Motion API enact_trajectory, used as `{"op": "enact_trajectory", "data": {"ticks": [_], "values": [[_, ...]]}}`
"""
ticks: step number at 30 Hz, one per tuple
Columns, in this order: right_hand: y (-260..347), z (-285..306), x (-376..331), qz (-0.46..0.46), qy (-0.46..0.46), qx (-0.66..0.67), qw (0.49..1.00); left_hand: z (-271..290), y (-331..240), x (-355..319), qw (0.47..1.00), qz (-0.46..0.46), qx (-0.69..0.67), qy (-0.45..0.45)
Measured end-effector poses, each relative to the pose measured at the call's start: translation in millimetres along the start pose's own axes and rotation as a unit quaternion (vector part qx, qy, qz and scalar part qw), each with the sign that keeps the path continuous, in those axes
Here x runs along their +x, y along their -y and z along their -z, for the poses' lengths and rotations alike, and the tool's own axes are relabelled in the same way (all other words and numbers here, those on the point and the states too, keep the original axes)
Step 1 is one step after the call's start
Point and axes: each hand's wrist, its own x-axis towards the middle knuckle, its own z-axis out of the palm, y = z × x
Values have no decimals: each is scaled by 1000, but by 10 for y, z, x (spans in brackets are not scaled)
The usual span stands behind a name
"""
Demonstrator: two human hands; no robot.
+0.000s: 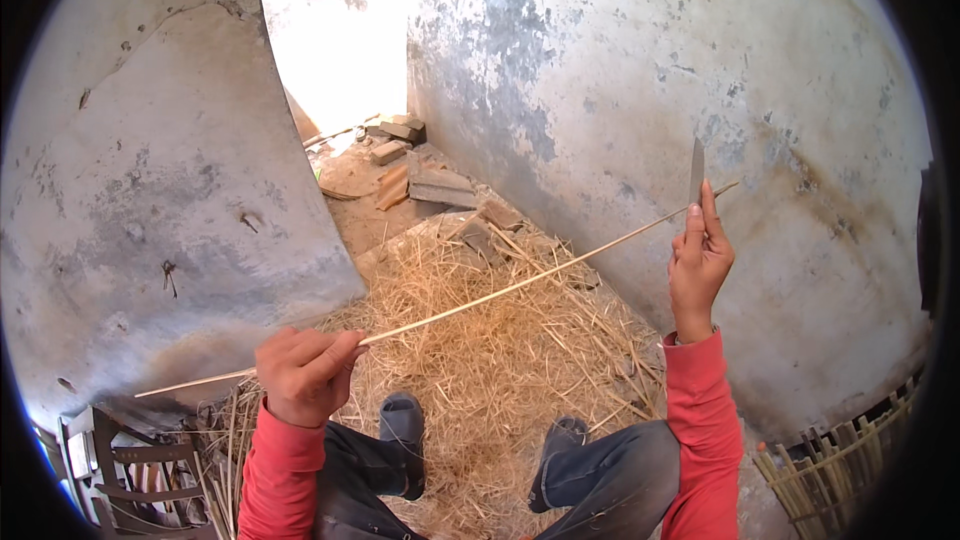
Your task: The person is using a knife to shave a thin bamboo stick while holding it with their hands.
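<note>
My left hand is closed around a long thin bamboo strip. The strip runs from the lower left up to the right, past my right hand. My right hand is raised near the wall and grips a knife, blade pointing up, its edge against the strip near the far end. Both sleeves are red. My knees and dark shoes show below, over a heap of pale shavings.
Weathered plaster walls close in on the left and right. Bricks and rubble lie in the sunlit gap behind. A woven bamboo piece sits at the lower right, a dark chair frame at the lower left.
</note>
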Motion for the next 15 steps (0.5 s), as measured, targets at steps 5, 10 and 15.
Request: {"op": "enact_trajectory", "data": {"ticks": [5,10,15], "values": [[94,-219,-417,6,114,-54,992,-56,-54,-17,1000,-12,-24,1],[301,-407,-538,19,196,-64,978,-91,-53,-12,1000,3,-11,11],[-33,29,115,17,17,-32,999,-22,-19,35,1000,12,-18,-1]]}}
